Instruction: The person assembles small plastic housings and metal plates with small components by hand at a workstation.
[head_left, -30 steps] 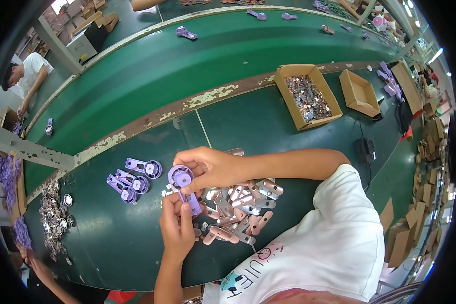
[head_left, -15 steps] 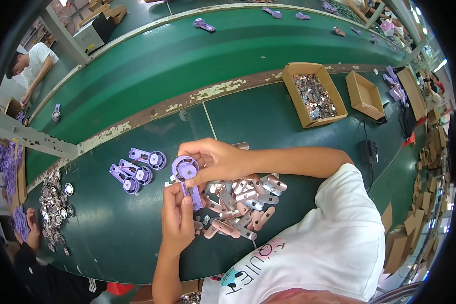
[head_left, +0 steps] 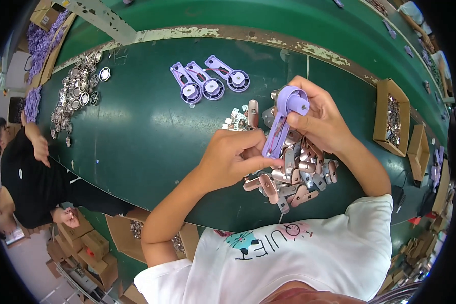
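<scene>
- The fingers of your left hand (head_left: 230, 158) pinch the near end of the handle on the purple fan frame (head_left: 278, 126).
- Your right hand (head_left: 320, 119) grasps the ring end, thumb laid on the near side and fingers wrapped behind; their tips are hidden.
- The frame sits tilted between both hands, over the table (head_left: 152, 137), its open channel showing what looks like a thin wire (head_left: 274, 136).
- The step in hand looks like two-handed work on that channel; the next move calls for a steady right grip and a light left thumb, so the wire isn't nipped.
- Under and just right of your left fingers lies a heap of pink and silver metal covers (head_left: 306, 166).
- Small white parts (head_left: 234, 120) sit just beyond your left hand.
- Farther off and to the left, three matching frames (head_left: 202, 79) lie side by side, wires visible.
- At the far left are silver rings (head_left: 77, 91), piled loosely.
- Well to your right stands a cardboard box (head_left: 383, 114) of small metal pieces.
</scene>
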{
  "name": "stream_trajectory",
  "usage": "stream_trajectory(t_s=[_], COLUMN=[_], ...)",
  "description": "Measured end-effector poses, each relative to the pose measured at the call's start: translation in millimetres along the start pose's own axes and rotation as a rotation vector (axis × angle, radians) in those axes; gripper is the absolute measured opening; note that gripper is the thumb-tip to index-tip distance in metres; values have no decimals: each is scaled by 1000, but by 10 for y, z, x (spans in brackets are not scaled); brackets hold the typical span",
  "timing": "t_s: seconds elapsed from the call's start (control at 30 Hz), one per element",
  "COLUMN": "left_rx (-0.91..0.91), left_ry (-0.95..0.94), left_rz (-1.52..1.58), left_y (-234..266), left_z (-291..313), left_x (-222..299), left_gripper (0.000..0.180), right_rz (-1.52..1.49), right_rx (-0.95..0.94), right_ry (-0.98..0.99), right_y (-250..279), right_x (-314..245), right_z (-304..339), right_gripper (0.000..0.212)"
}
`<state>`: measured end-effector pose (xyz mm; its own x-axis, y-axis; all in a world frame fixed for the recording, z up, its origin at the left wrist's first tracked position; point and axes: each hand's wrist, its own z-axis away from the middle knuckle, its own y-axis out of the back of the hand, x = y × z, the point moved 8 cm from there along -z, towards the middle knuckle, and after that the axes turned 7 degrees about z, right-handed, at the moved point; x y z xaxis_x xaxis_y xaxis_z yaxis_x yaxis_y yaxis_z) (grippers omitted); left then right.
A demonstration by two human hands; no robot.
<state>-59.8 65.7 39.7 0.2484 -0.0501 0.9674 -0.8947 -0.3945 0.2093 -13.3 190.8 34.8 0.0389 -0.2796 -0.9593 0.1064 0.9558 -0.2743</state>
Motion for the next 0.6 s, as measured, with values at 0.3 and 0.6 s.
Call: stream_trajectory(t_s=[0.3, 0.6], left_rx=[-24, -1], left_ry=[47, 258], left_rz=[115, 1396], left_y=[-71, -231], left_z=[-6, -7], left_x=[-147, -67], left_gripper=[30, 53], right_rz=[83, 1078], right_rx=[-8, 3], right_ry=[79, 1106], right_y=[-3, -476], right_x=[-64, -519], right_z=[39, 670], right_gripper=[25, 21])
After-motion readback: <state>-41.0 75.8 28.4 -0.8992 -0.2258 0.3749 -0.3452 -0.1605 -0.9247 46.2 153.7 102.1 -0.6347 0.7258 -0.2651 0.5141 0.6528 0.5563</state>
